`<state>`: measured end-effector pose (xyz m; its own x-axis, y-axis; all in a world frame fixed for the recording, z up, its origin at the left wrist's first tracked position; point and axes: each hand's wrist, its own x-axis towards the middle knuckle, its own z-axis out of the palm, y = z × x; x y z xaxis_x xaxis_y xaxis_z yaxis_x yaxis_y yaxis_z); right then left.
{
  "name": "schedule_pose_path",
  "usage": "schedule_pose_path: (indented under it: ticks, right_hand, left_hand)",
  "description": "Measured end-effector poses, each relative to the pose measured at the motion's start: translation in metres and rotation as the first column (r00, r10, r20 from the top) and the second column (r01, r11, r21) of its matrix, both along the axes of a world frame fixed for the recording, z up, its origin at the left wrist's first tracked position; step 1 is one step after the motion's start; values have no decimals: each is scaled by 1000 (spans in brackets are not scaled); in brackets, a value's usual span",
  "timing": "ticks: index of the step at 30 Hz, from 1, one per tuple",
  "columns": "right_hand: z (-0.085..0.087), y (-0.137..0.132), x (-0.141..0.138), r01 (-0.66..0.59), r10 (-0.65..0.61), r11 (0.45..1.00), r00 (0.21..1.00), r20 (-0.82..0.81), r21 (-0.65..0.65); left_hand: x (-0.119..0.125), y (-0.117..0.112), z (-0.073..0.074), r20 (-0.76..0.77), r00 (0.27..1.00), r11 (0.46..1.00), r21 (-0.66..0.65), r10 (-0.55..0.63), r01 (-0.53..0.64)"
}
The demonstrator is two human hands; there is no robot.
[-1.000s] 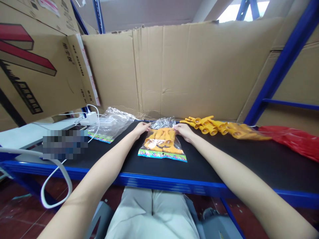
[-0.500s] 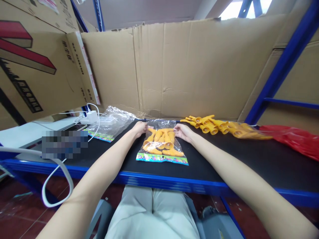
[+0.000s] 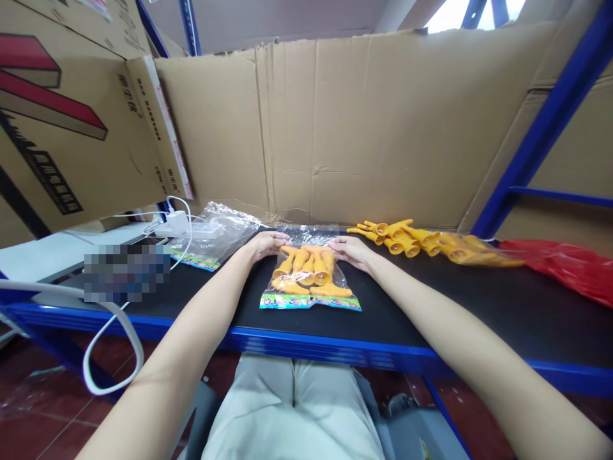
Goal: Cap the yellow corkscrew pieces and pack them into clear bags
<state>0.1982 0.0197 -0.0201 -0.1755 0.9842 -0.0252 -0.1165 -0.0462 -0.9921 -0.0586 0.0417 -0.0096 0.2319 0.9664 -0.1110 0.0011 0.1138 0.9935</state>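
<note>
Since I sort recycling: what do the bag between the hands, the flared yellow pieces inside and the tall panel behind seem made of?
Bag: thin, glossy plastic film, judging by its see-through body and wrinkles.
Flared yellow pieces: probably smooth moulded plastic or rubber, from their even colour and rounded shapes.
Tall panel: matt brown cardboard, likely, given its creases and ragged top edge.

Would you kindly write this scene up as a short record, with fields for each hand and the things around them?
Left hand: left hand at the upper left side of the filled bag, grip unclear
Right hand: right hand at its upper right side, grip unclear
Bag contents: orange pieces
Bag's near edge: colourful printed strip
Surface: black tabletop
Left side: another clear bag
Right side: orange pile, then red plastic-looking material
Behind: cardboard panel
</note>
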Motion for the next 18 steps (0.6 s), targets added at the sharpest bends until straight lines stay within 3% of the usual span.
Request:
schedule_pose_path:
  ticks: [6, 12, 16, 18]
  right_hand:
    - [0, 3, 5, -55, 55, 998, 998, -16, -2]
    - [1, 3, 4, -5, 5, 1000, 1000, -27, 27]
    - [-1, 3, 4, -1, 0, 998, 1000, 19, 65]
    - [-1, 2, 3, 1, -17, 991, 993, 119, 134]
  left_hand:
    - [-7, -3, 2, -13, 997, 995, 50, -81, 82]
    - [-4, -3, 3, -73, 996, 995, 89, -48, 54]
    - [3, -3, 1, -149, 988, 976, 216, 39, -6]
    - [6, -3, -1, -227, 971, 955, 296, 79, -9]
